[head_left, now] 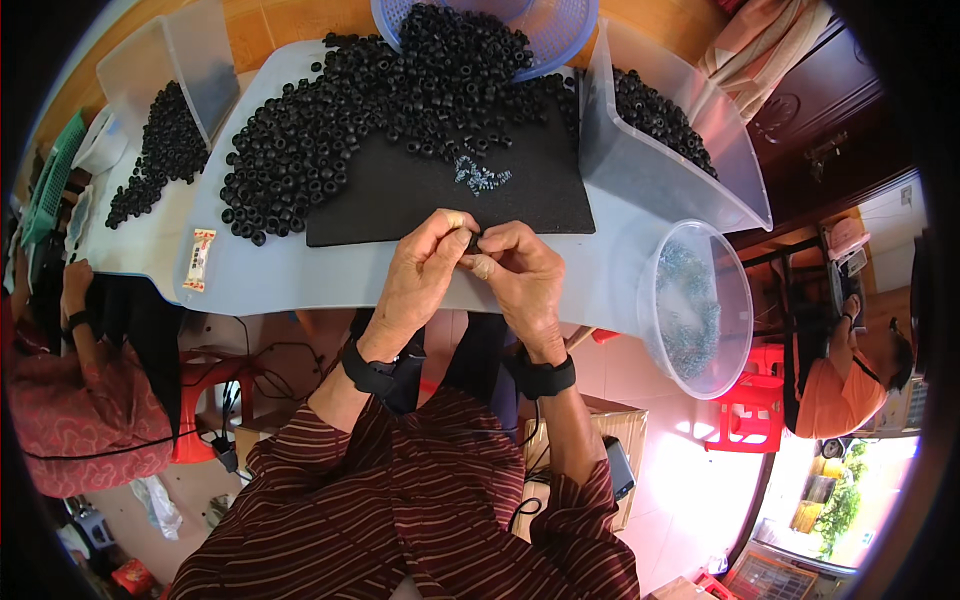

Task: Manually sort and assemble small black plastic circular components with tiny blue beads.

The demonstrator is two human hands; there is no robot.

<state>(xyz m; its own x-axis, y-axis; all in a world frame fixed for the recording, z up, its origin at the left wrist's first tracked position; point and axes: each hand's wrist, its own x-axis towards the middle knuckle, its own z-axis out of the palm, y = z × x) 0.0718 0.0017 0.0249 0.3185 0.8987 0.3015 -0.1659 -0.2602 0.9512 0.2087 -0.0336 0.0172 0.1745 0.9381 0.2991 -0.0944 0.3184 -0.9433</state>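
Note:
Both of my hands meet over the near edge of the table. My left hand (420, 275) pinches a small black ring-shaped part (473, 240) between thumb and fingers. From the other side, my right hand (522, 275) closes its thumb and forefinger on the same part. Just beyond lies a black mat (440, 205), with a few tiny clear bluish pieces (482, 178) scattered on it. A large heap of black ring-shaped parts (290, 170) spreads over the mat's far and left sides.
A blue basket (560, 50) stands behind the heap. At right are a clear bin (640, 150) of black parts and a round clear tub (740, 300) of tiny clear pieces. A wrapped packet (199, 260) lies at left. Other people sit on both sides, near red stools (750, 410).

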